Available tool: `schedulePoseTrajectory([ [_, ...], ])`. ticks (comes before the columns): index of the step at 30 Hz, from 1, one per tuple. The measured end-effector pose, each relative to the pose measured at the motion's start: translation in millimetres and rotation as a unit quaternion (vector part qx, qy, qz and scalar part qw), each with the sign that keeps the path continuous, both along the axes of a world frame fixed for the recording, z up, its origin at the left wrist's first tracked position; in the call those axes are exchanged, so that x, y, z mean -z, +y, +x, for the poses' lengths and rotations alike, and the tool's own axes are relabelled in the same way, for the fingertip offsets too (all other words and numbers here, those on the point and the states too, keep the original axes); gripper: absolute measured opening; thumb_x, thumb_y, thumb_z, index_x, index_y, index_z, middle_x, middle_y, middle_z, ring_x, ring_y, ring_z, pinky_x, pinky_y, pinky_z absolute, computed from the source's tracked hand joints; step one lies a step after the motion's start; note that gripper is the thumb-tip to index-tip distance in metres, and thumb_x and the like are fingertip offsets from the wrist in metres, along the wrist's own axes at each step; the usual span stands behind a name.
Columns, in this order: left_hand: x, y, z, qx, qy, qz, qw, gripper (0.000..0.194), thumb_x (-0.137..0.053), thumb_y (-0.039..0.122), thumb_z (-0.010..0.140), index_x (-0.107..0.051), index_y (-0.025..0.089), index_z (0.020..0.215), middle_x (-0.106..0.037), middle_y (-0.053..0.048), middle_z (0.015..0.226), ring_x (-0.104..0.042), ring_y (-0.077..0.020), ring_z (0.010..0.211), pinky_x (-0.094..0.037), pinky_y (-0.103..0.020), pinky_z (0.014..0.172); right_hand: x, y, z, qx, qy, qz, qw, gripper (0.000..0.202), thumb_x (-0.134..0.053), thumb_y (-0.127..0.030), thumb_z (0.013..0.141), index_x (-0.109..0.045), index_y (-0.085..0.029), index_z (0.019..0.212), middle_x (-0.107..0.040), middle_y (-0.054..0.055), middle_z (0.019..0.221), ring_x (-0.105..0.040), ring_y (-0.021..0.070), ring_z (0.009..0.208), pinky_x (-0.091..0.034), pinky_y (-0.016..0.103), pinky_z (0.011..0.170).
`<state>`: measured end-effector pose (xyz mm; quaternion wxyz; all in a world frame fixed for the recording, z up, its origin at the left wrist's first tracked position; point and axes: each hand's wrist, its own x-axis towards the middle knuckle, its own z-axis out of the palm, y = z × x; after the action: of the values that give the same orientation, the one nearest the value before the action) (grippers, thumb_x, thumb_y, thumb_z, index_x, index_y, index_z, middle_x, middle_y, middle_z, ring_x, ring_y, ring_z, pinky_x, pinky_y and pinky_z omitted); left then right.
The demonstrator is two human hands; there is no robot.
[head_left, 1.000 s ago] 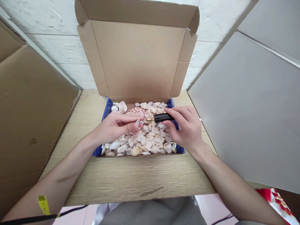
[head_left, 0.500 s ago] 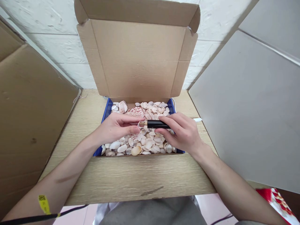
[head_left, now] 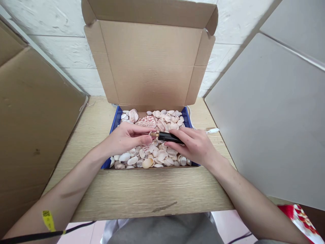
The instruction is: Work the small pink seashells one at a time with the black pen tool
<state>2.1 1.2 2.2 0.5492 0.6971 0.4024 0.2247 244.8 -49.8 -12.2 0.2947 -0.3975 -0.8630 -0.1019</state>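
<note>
My right hand (head_left: 194, 143) is closed around a slim black mini drill (head_left: 169, 137) with a brass-coloured chuck. The drill lies nearly level, its tip pointing left. Between the thumb and fingers of my left hand (head_left: 127, 138) sits a small pale shell (head_left: 150, 134), mostly hidden, right at the drill's tip. Whether the bit is in the shell I cannot tell. Below both hands is an open cardboard box (head_left: 149, 64) with blue sides, holding many loose shells (head_left: 162, 155), among them a larger red-speckled scallop shell (head_left: 147, 121).
A white cable with a pale connector (head_left: 212, 130) lies on the wooden table (head_left: 162, 189) right of the box. A cardboard panel (head_left: 35, 118) stands at the left, a grey panel (head_left: 274, 112) at the right. A red-and-white packet (head_left: 299, 218) shows at lower right.
The drill has tilted, its rear end dropping slightly, and my right hand has shifted a little left and down. More of the white cable shows. My left hand stays in place.
</note>
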Motion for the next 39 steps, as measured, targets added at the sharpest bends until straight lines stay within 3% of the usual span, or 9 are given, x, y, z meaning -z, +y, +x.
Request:
schedulePoseTrajectory([
  [6, -3.1, -1.4, 3.1, 0.023, -0.032, -0.055, 0.998, 0.036, -0.066, 0.043, 0.081, -0.071, 0.019, 0.108, -0.075, -0.004, 0.078, -0.07, -0.0153, 0.066, -0.058, -0.025, 0.062, 1.8, -2.1, 1.4, -0.013, -0.016, -0.018, 1.0, 0.027, -0.054, -0.041, 0.093, -0.061, -0.015, 0.1, -0.059, -0.002, 0.066, -0.051, 0.0089, 0.056, -0.033, 0.024, 0.051],
  [11, -4.5, -1.4, 5.0, 0.028, -0.059, -0.059, 0.996, 0.033, -0.06, 0.049, 0.084, -0.062, 0.016, 0.086, -0.071, -0.004, 0.07, -0.068, -0.0143, 0.061, -0.057, -0.025, 0.059, 1.4, -2.1, 1.4, -0.018, -0.011, -0.01, 1.0, 0.027, -0.054, -0.039, 0.093, -0.061, -0.015, 0.102, -0.059, -0.003, 0.065, -0.05, 0.0088, 0.055, -0.032, 0.024, 0.051],
  [14, -3.7, -1.0, 5.2, 0.032, -0.052, -0.06, 0.996, 0.034, -0.056, 0.05, 0.087, -0.057, 0.017, 0.084, -0.068, -0.002, 0.065, -0.066, -0.0134, 0.059, -0.055, -0.023, 0.057, 0.4, -1.7, 0.7, -0.016, -0.011, 0.0, 1.0, 0.026, -0.054, -0.039, 0.093, -0.061, -0.015, 0.1, -0.058, -0.003, 0.064, -0.05, 0.0084, 0.054, -0.032, 0.024, 0.05],
  [18, -5.5, -0.9, 5.5, 0.013, -0.013, -0.024, 1.0, 0.034, -0.055, 0.049, 0.087, -0.058, 0.017, 0.078, -0.062, 0.001, 0.057, -0.058, -0.0098, 0.049, -0.048, -0.018, 0.046, -0.4, -1.7, 0.1, -0.021, -0.01, 0.016, 1.0, 0.026, -0.056, -0.039, 0.093, -0.062, -0.014, 0.098, -0.058, -0.003, 0.062, -0.05, 0.0083, 0.053, -0.033, 0.023, 0.05],
  [23, -8.9, -0.5, 6.2, -0.033, 0.026, 0.056, 0.998, 0.039, -0.054, 0.052, 0.086, -0.066, 0.016, 0.073, -0.058, 0.001, 0.054, -0.057, -0.0115, 0.05, -0.047, -0.02, 0.047, 0.6, -2.4, 0.6, -0.023, -0.005, 0.02, 1.0, 0.027, -0.055, -0.04, 0.093, -0.062, -0.015, 0.1, -0.06, -0.003, 0.064, -0.053, 0.0087, 0.056, -0.035, 0.023, 0.051],
  [30, -7.3, -0.9, 4.5, -0.009, -0.022, -0.015, 1.0, 0.039, -0.056, 0.052, 0.085, -0.074, 0.019, 0.087, -0.071, -0.003, 0.069, -0.068, -0.0173, 0.062, -0.057, -0.027, 0.06, 1.0, -2.0, 1.0, -0.018, 0.002, 0.009, 1.0, 0.027, -0.056, -0.039, 0.092, -0.063, -0.015, 0.101, -0.06, -0.003, 0.064, -0.052, 0.0085, 0.054, -0.034, 0.024, 0.049],
  [35, -8.5, -2.1, 3.2, -0.012, -0.057, -0.036, 0.998, 0.037, -0.065, 0.048, 0.08, -0.074, 0.02, 0.102, -0.075, -0.006, 0.093, -0.072, -0.0192, 0.072, -0.06, -0.031, 0.07, 0.3, -0.8, 0.0, -0.002, 0.022, 0.014, 1.0, 0.024, -0.059, -0.037, 0.091, -0.063, -0.015, 0.098, -0.062, -0.002, 0.065, -0.054, 0.0083, 0.055, -0.037, 0.023, 0.049],
  [39, -9.3, -3.2, 3.4, -0.024, -0.051, -0.028, 0.998, 0.039, -0.069, 0.041, 0.078, -0.072, 0.018, 0.109, -0.075, -0.005, 0.085, -0.072, -0.0179, 0.069, -0.06, -0.029, 0.068, 0.6, -0.1, -0.3, 0.009, 0.031, 0.014, 0.999, 0.024, -0.061, -0.037, 0.09, -0.062, -0.015, 0.099, -0.067, 0.0, 0.072, -0.058, 0.0097, 0.06, -0.042, 0.023, 0.052],
])
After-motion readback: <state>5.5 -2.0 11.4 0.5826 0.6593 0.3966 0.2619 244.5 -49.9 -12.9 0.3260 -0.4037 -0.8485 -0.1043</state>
